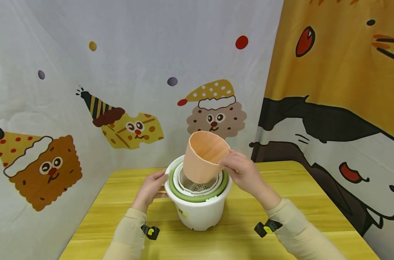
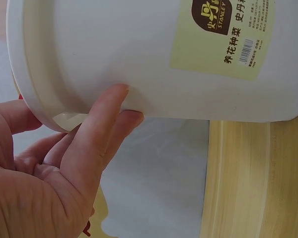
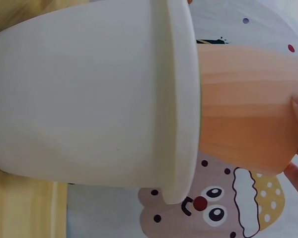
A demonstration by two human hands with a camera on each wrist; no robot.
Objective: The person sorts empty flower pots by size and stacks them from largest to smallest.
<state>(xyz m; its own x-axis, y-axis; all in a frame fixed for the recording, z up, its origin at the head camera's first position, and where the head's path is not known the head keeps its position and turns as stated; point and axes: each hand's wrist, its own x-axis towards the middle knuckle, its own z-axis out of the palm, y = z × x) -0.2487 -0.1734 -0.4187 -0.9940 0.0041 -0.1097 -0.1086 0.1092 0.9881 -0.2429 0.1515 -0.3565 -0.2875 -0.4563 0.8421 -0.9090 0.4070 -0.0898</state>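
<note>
A large white flower pot [image 1: 201, 216] stands upright on the table, with a yellow-green label [image 2: 218, 49] on its side. Nested inside it are a green pot [image 1: 197, 198] and smaller white pots [image 1: 183, 186]; holes show in the innermost bottom. My left hand [image 1: 152, 189] holds the big pot's rim at the left, fingers against the outer wall below the rim. Between thumb and fingers, my right hand [image 1: 244, 169] pinches the rim of a peach-coloured pot [image 1: 197, 162]. That pot is tilted, its lower part inside the mouth of the nested pots.
The wood-grain table [image 1: 265, 238] spreads around the pot. Behind it hangs a pale curtain [image 1: 135, 72] with cartoon figures. An orange curtain [image 1: 330, 72] with large animal drawings hangs at the right, close to the table edge.
</note>
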